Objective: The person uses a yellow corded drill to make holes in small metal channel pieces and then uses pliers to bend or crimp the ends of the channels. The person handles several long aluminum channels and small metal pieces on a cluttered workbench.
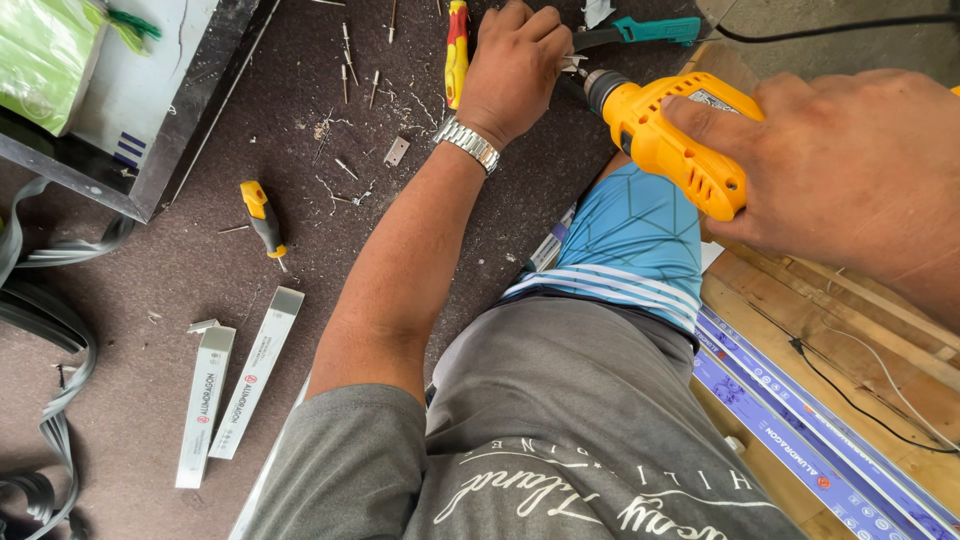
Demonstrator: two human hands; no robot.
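My right hand [850, 180] grips a yellow power drill [672, 135], which points left toward my left hand. My left hand [515, 65], with a metal watch [470, 145] on the wrist, is closed around something small right at the drill's chuck [600, 88]; what it holds is hidden by the fingers. A red and yellow screwdriver [457, 50] lies just left of that hand on the dark floor.
A small yellow-handled screwdriver [263, 218], loose screws [348, 55] and metal shavings lie on the floor. Two short aluminium profile pieces [235, 385] sit at lower left. A teal-handled tool [640, 32] lies above the drill. Wooden pallet [840, 300] and long blue-wrapped profiles [800, 430] are at right.
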